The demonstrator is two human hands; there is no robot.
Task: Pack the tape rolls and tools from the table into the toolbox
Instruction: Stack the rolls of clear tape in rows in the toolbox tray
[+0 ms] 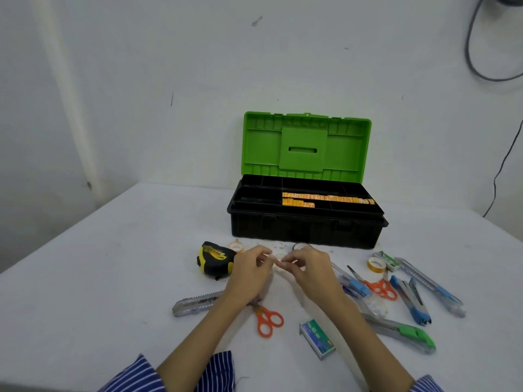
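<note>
Tape roll [280,257], small and clear, sits pinched between both your hands [278,263] on the table [113,250] near the open toolbox [305,222]; fumble it and it rolls away.

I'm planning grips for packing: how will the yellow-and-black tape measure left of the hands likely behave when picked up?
The tape measure looks chunky and solid, so it is probably heavy for its size and stiff. It rests on a broad side on the table, so a push would likely slide it, not roll it. Its rounded casing may be a bit slippery.
</note>
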